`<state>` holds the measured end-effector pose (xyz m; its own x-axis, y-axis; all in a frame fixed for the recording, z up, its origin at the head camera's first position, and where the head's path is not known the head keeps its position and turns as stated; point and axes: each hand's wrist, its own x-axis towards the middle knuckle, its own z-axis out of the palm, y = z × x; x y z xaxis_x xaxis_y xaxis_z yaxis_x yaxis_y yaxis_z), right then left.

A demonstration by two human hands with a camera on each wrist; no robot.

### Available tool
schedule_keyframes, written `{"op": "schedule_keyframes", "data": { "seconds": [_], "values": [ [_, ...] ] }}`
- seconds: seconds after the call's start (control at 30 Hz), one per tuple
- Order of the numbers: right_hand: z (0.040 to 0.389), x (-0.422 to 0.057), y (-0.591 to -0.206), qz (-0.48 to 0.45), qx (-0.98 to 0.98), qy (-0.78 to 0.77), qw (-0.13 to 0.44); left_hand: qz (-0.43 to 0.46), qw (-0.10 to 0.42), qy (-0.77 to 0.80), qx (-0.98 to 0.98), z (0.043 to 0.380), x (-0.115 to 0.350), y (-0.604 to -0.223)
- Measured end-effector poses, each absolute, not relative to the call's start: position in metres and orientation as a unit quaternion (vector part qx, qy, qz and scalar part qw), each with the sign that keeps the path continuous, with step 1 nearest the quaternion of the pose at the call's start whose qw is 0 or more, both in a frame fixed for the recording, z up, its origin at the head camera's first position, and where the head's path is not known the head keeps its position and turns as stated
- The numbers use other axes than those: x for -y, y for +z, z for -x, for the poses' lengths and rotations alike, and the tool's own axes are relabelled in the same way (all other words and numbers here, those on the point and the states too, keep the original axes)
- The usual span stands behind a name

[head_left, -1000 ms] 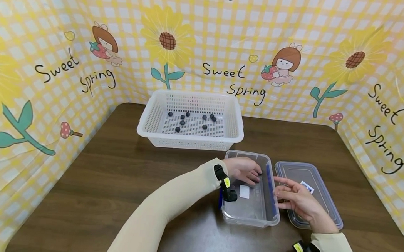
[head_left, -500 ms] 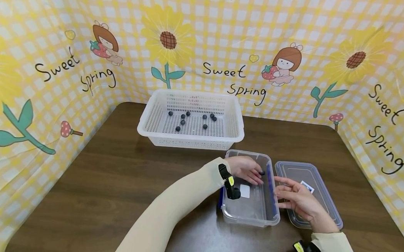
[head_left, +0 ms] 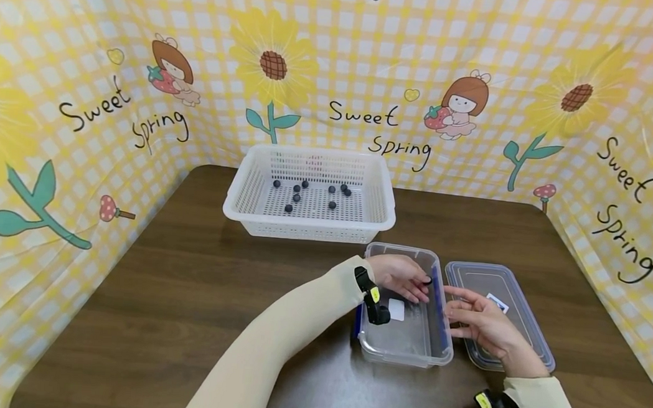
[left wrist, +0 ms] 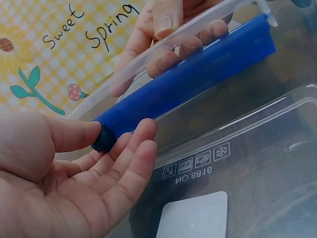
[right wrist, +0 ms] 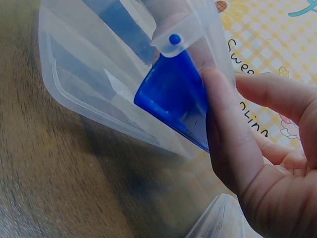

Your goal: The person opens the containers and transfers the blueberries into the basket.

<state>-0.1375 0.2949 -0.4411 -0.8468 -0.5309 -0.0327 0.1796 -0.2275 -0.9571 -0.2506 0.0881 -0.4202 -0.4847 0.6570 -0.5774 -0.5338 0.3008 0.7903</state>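
Note:
In the head view my left hand (head_left: 397,276) is inside a clear plastic food container (head_left: 402,345). It pinches a blueberry (left wrist: 104,138) between thumb and index finger, close to the container's right wall; the other fingers are spread. My right hand (head_left: 479,321) touches the outside of that same wall. In the right wrist view its thumb lies against the blue latch (right wrist: 173,96), with its fingers fairly straight. A white label (left wrist: 193,218) shows on the container's bottom. The container stands upright on the table.
Behind the container stands a white perforated basket (head_left: 308,220), with several blueberries (head_left: 297,198) scattered on its floor. The container's lid (head_left: 481,277) lies flat to the right, partly under my right hand. A yellow checked cloth (head_left: 358,56) surrounds the wooden table (head_left: 186,295).
My left hand has shifted slightly right inside the container, and the blueberry at its fingertips is closer to the right wall. The right hand stays in place.

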Motion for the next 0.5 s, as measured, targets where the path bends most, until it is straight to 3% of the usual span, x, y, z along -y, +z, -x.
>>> {"op": "schedule_keyframes", "data": {
  "seconds": [0.5],
  "values": [
    [0.137,-0.294,-0.440,0.140,-0.583,-0.767,0.227,-0.139,0.428,0.627,-0.637,0.264,-0.067,-0.357]
  ]
}}
